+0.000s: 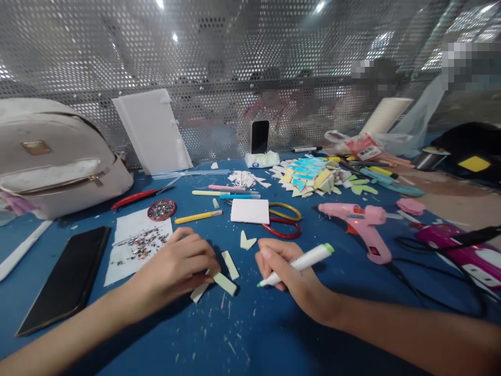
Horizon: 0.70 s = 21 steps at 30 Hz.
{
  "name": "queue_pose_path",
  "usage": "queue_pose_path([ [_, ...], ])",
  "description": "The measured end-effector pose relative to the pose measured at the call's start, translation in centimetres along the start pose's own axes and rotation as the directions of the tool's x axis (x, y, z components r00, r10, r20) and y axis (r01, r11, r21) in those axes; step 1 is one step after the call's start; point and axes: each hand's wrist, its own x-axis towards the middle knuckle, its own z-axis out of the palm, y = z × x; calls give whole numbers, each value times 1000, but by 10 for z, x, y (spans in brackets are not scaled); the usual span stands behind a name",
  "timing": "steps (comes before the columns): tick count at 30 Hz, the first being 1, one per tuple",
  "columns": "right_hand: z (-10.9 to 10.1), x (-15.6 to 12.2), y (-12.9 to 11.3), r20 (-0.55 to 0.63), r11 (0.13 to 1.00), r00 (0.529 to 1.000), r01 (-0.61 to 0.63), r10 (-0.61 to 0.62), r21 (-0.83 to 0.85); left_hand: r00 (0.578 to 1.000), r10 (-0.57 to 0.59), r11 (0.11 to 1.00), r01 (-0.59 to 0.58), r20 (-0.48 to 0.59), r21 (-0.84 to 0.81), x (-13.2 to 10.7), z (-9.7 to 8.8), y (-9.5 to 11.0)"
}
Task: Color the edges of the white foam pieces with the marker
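Observation:
My left hand [182, 263] is closed, with the thumb and fingertips pinching one end of a pale green strip [225, 284] just above the blue table. Close beside it lie a second pale strip [230, 265] and a third one [199, 292], partly under my fingers. In my right hand [293, 271] is a white marker [299, 262] with green ends, its uncapped tip pointing down and left toward the strips. A small pale V-shaped cut piece [247, 241] rests between and beyond my hands. What my curled left fingers cover is hidden.
A white card [249, 211] lies over red- and yellow-handled scissors [287, 230]. Pens [199, 216] lie left of it. A pink glue gun [358, 213] with a cord stands right. Left are a phone [66, 279], beads on paper [121, 256] and a backpack [58, 156]. Cut scraps [313, 175] pile behind.

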Motion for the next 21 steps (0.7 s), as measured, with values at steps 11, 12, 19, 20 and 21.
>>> queue_pose_path([
  [11,-4,1,7,18,998,999,44,-45,50,986,30,997,-41,162,65,38,-6,-12],
  [12,-4,1,8,20,998,999,46,-47,53,989,15,997,-25,145,72,37,-4,-12],
  [19,-4,0,7,31,997,999,37,-39,65,987,-158,986,158,-5,59,15,-4,-2],
  [20,-3,0,7,32,997,999,33,-35,66,982,-187,980,187,-14,61,9,-4,2],
  [21,-3,-1,6,34,997,999,29,-32,66,976,-215,974,216,-22,70,4,-3,6],
])
